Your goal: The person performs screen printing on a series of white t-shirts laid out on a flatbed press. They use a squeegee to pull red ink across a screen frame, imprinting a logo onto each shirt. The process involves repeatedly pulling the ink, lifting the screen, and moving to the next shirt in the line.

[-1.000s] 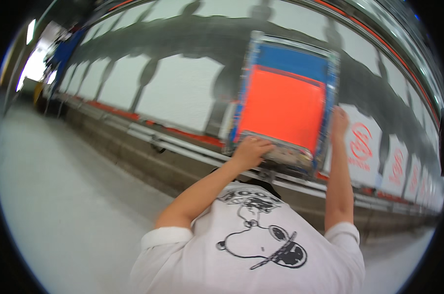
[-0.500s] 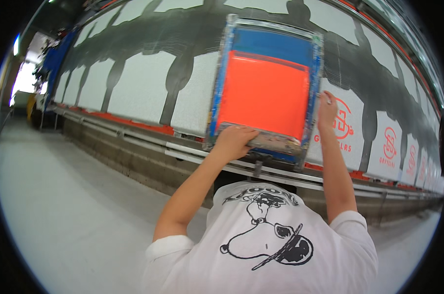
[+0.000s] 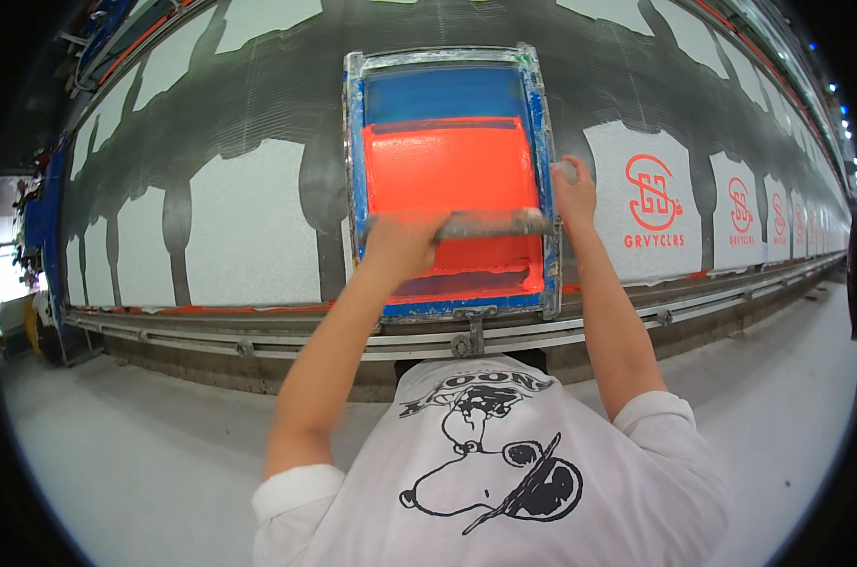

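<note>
A screen printing frame with blue edges lies over the dark printing table in front of me. Bright orange-red ink covers much of its screen. Blurred by motion, my left hand is closed on the left end of a squeegee, which spans the screen across the ink. My right hand is at the frame's right side, its fingers curled; a small pale spot shows between them, too unclear to name.
White fabric panels lie in rows along the long table. Those on the right carry a red printed design; the nearer ones on the left are plain. A metal rail runs along the table's near edge, above a pale floor.
The squeegee and my left hand have moved from the frame's near end up across the ink. In view, the frame sits further left and straighter. My right hand remains beside its right edge.
</note>
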Tool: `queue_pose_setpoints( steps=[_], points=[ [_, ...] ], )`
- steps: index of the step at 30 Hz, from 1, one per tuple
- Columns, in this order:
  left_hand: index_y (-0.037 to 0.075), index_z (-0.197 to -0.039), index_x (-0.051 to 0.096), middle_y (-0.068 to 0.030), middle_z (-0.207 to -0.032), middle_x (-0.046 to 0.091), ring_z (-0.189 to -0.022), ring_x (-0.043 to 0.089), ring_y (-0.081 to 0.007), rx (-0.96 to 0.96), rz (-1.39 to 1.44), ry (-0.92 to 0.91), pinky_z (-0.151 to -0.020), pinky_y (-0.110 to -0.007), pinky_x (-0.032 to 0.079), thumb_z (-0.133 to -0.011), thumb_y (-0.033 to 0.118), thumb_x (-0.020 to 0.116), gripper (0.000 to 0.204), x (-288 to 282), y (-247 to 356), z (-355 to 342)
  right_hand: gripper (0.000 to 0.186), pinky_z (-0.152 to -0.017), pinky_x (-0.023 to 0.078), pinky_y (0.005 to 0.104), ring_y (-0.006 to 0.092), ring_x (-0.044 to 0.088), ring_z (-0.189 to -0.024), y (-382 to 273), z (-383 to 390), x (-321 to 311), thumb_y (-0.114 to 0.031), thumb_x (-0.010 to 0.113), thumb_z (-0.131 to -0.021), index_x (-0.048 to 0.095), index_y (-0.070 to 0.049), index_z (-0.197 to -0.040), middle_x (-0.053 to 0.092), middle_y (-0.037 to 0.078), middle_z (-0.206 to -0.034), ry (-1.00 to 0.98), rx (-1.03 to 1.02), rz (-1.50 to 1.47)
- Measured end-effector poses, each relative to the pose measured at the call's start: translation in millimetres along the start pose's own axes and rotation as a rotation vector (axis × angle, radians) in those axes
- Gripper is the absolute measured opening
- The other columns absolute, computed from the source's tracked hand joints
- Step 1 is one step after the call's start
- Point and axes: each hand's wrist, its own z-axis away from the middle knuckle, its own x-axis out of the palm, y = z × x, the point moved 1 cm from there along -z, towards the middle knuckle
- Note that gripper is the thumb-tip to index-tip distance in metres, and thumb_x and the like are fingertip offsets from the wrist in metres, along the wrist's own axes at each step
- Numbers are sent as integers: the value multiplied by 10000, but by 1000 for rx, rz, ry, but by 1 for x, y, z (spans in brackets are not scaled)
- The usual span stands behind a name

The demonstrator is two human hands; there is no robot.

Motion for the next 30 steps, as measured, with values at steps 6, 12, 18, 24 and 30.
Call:
queue_pose_setpoints(
  steps=[6,12,18,24,30],
  points=[
    [179,-1085,752,-106,-951,744,-928,705,-329,-56,31,-184,-799,-468,544,-832,216,701,260,-23,-64,-127,390,-972,485,391,326,658,-1138,6,-3,1,-307,704,-901,674,-96,-1227,705,185,-1185,-11,10,122],
    [145,-1061,762,-111,-922,746,-913,708,-332,-43,52,-276,-798,-446,548,-823,355,746,318,-30,-94,-182,448,-957,494,399,334,667,-1104,12,-5,0,-377,732,-887,678,-70,-1210,707,190,-1171,-8,36,80],
    [125,-962,791,-120,-895,758,-903,726,-333,-202,-145,-390,-809,-461,576,-776,592,755,504,-50,-112,-171,563,-874,519,424,335,676,-988,-93,-63,13,-492,801,-808,712,-41,-1134,717,153,-1008,-55,-742,331],
    [126,-955,793,-116,-893,760,-900,728,-331,-241,-257,-230,-781,-454,575,-777,624,755,530,-36,-106,-160,403,-799,517,472,346,677,-926,-112,-73,52,-416,810,-783,697,-51,-910,710,124,-914,-382,-667,653],
    [178,-976,797,-80,-905,762,-887,727,-310,-333,-136,-241,-759,-451,564,-788,538,770,407,-8,-61,-70,262,-766,489,464,312,658,-889,-80,13,16,-264,795,-756,646,-93,-888,665,89,-891,-396,-729,626]
  ],
)
